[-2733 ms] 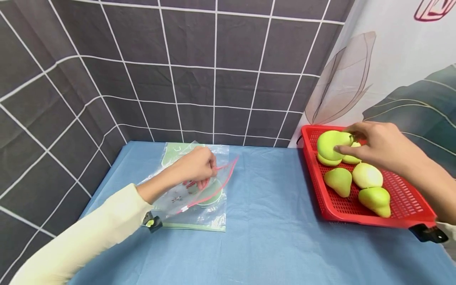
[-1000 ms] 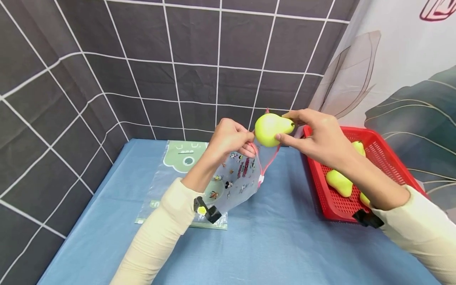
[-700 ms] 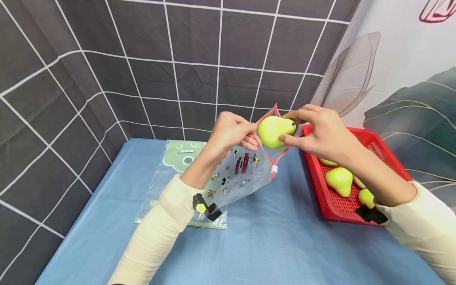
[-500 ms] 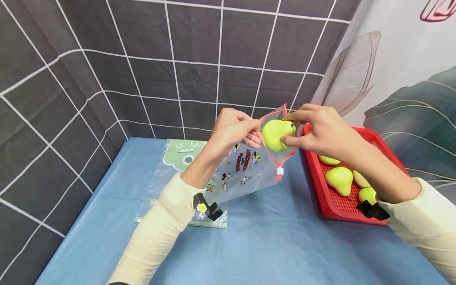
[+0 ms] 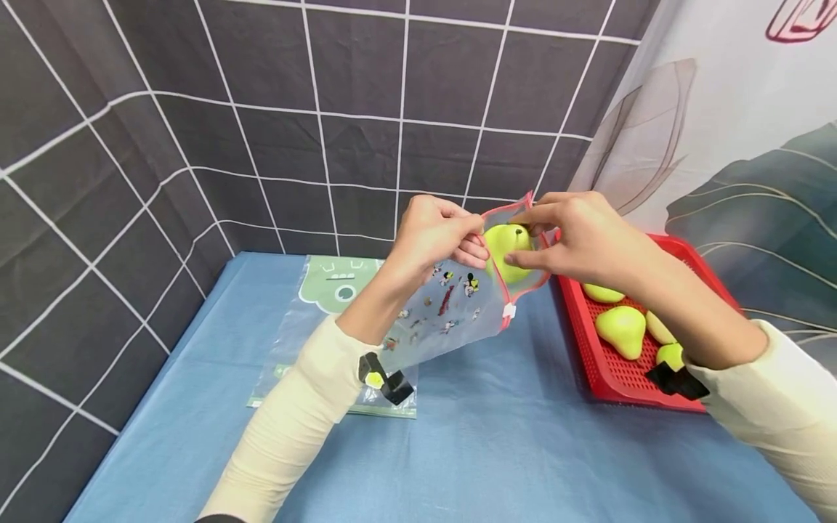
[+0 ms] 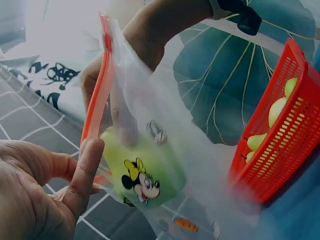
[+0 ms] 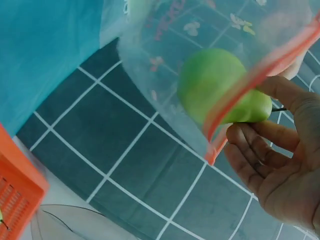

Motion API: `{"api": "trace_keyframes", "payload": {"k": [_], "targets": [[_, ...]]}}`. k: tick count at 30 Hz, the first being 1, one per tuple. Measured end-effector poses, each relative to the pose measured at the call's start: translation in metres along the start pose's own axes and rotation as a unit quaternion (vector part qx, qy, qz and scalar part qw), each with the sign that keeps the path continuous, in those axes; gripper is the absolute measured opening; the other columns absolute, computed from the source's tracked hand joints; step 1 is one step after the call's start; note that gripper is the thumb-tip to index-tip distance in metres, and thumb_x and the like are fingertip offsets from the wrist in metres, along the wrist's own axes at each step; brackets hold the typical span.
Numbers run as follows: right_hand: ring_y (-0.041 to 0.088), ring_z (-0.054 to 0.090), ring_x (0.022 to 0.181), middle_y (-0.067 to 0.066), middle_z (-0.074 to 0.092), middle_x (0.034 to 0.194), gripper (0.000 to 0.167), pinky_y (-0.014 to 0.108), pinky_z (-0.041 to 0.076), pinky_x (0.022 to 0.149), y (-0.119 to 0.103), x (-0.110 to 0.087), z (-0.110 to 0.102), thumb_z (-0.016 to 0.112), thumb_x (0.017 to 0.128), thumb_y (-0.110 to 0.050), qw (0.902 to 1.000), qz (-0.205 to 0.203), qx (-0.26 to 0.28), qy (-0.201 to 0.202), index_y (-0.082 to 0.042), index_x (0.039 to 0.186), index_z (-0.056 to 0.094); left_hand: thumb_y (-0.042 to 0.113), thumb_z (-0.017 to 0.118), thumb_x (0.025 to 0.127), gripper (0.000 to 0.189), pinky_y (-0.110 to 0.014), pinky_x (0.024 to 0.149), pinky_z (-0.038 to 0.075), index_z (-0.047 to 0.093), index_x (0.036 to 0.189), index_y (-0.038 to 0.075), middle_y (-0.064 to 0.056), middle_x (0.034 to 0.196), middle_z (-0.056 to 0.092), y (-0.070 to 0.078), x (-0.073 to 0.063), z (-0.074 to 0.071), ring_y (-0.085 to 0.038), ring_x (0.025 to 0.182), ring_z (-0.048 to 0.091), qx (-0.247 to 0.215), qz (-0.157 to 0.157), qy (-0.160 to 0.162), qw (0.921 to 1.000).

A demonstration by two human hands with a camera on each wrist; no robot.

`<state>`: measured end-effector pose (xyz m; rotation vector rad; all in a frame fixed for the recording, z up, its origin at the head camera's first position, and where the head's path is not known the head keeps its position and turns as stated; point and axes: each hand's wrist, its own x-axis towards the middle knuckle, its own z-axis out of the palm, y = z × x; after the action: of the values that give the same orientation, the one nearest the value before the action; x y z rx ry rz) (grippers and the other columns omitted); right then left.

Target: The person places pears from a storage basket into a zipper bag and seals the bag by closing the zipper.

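Note:
My left hand (image 5: 438, 236) pinches the red-edged rim of a clear zip bag (image 5: 451, 312) printed with cartoon figures. The bag's mouth gapes to the right, a white slider at its lower corner. A green pear (image 5: 506, 243) is partly inside that mouth, and my right hand (image 5: 582, 236) grips it near the stem end. Through the plastic, the left wrist view shows the pear (image 6: 150, 170) behind a printed figure. In the right wrist view the pear's stem end (image 7: 257, 107) sticks out past the red rim, between thumb and fingers.
A red plastic basket (image 5: 588, 363) with several pears, such as one pear (image 5: 623, 332), stands to the right, partly behind my right forearm. Another clear bag with a green print (image 5: 333, 287) lies flat on the blue cloth (image 5: 471, 450). A dark grid-patterned curtain (image 5: 353, 160) hangs behind.
My right hand has carried a pear from the basket to the bag, and the pear has moved into its mouth. My left hand has lifted the bag up and right.

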<state>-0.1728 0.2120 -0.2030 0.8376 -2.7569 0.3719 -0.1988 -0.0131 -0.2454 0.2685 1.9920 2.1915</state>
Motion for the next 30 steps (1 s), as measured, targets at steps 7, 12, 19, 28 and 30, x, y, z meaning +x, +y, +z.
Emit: {"api": "trace_keyframes", "payload": {"k": [7,12,19,28,30], "targets": [[0.016,0.065,0.076,0.007,0.078,0.093,0.045,0.028,0.05,0.063,-0.002,0.005,-0.008,0.099,0.085,-0.03,0.9999,-0.011,-0.012,0.005,-0.005,0.12,0.086,-0.009,0.064,0.101,0.018,-0.035,0.063,0.073,0.076,0.101,-0.022,-0.012,0.068,0.074,-0.001,0.005,-0.001,-0.014,0.054,0.075,-0.077,-0.001,0.001,0.9971],[0.006,0.062,0.078,0.005,0.083,0.095,0.029,0.016,0.043,0.065,-0.001,-0.004,-0.018,0.095,0.09,-0.027,0.9933,0.002,0.011,0.115,-0.013,0.115,0.09,-0.01,0.064,0.102,0.016,-0.03,0.061,0.072,0.077,0.1,-0.019,-0.012,0.069,0.075,0.003,0.008,-0.003,-0.015,0.055,0.076,-0.113,0.0,0.003,0.9935],[-0.022,0.061,0.089,-0.038,0.072,0.091,0.022,0.008,0.042,0.071,0.016,-0.019,-0.029,0.088,0.098,-0.026,0.9759,0.068,0.061,0.199,-0.017,0.118,0.09,-0.011,0.062,0.102,0.016,-0.03,0.062,0.072,0.076,0.093,-0.012,-0.011,0.068,0.073,0.007,0.012,-0.011,-0.015,0.055,0.075,-0.162,0.007,0.029,0.9864],[-0.025,0.056,0.081,-0.014,0.082,0.094,0.023,0.003,0.042,0.07,0.053,-0.032,-0.022,0.084,0.101,-0.031,0.9801,0.129,0.051,0.142,-0.014,0.115,0.089,-0.011,0.064,0.1,0.013,-0.031,0.063,0.072,0.077,0.098,-0.014,-0.01,0.068,0.073,0.0,0.013,-0.021,-0.014,0.055,0.074,-0.168,-0.001,0.057,0.9842],[-0.013,0.066,0.087,0.004,0.085,0.101,0.024,0.005,0.041,0.069,0.061,-0.034,-0.018,0.082,0.102,-0.032,0.982,0.139,0.039,0.122,-0.014,0.116,0.088,-0.011,0.064,0.1,0.014,-0.031,0.064,0.073,0.077,0.095,-0.011,-0.01,0.068,0.073,-0.001,0.013,-0.023,-0.013,0.056,0.074,-0.165,0.003,0.059,0.9846]]}}
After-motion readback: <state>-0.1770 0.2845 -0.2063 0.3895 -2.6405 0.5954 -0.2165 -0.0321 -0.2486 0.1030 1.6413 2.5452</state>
